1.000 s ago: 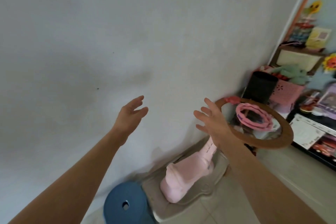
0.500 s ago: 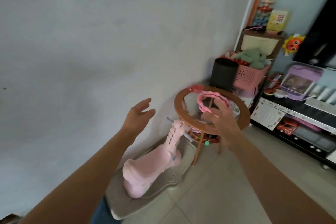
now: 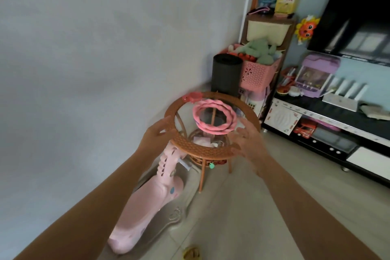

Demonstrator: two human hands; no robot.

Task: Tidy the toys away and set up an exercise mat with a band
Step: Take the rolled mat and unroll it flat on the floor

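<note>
Both hands reach toward a round wicker surface (image 3: 202, 150) with a glass top. The left grip (image 3: 157, 133) and the right grip (image 3: 248, 141) have fingers spread, holding nothing. Between and just beyond them lies the coiled pink band (image 3: 214, 117); further beyond stands a rolled black exercise mat (image 3: 226, 75).

Pink band (image 3: 214, 118) unobstructed above; rolled mat (image 3: 226, 76) behind.
</note>
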